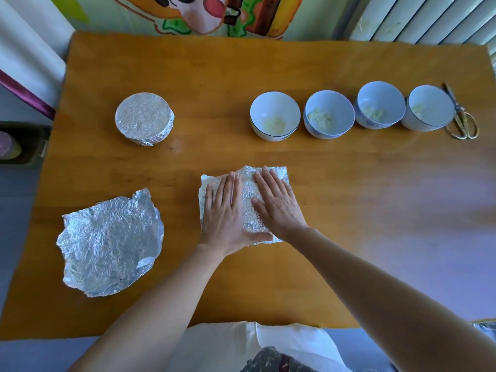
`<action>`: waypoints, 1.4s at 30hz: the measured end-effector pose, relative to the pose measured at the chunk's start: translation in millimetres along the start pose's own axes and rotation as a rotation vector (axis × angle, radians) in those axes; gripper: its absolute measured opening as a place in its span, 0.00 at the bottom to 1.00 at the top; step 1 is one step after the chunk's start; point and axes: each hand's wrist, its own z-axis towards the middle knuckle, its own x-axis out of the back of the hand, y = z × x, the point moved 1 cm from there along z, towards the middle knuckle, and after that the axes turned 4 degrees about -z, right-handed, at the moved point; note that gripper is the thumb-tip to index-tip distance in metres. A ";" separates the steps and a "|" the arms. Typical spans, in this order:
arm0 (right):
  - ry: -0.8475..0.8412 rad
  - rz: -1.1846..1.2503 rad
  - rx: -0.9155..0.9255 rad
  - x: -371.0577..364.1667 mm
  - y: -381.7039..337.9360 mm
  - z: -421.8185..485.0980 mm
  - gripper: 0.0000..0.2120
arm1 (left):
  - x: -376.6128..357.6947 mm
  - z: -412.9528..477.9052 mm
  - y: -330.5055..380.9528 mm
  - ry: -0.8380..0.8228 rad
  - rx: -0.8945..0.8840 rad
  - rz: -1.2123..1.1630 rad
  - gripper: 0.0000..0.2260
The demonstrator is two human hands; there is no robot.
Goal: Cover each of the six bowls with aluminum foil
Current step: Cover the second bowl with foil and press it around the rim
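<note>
Silver foil sheet [248,205]: lay crumpled and roughly square on the wooden table [349,197], at the near middle, beneath both hands
Left hand [224,213]: lay flat on the left half of the sheet, fingers straight and close together, palm pressed down, gripping nothing
Right hand [276,202]: lay flat on the right half, fingers straight and angled away to the left, pressed on the foil, gripping nothing; a strip of foil showed between the two hands
Wrapped bowl [143,118]: stood at the far left, foil stretched smooth over its top and folded down its sides
Draped bowl [110,242]: sat at the near left under a loose foil sheet whose edges stuck out unfolded; a bit of white rim showed at its near right
Open bowls [275,115]: four white ones stood in a row at the far right, uncovered, each with pale yellowish food at the bottom
Scissors [463,122]: gold-handled, lay just beside the rightmost bowl
</note>
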 end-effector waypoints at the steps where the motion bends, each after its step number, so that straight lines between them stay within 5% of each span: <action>1: 0.029 -0.027 0.005 1.1 -1.5 -0.5 0.33 | 0.2 -2.2 -4.1 0.015 -0.018 -0.011 0.66; 7: 0.054 -0.121 0.124 0.1 -11.7 -0.1 0.32 | 1.5 -12.2 -22.6 0.009 -0.072 -0.018 0.65; 17: 0.017 -0.104 0.056 -3.1 -12.3 -1.8 0.34 | 2.1 -2.3 -10.7 -0.074 -0.090 0.044 0.66; 30: -0.147 -0.002 0.257 9.5 22.2 -10.7 0.57 | 0.4 -7.1 -9.5 -0.069 -0.068 0.052 0.66; 42: -0.205 -0.084 0.231 18.7 23.3 -15.1 0.64 | -0.9 -9.3 -12.4 -0.054 -0.063 0.084 0.67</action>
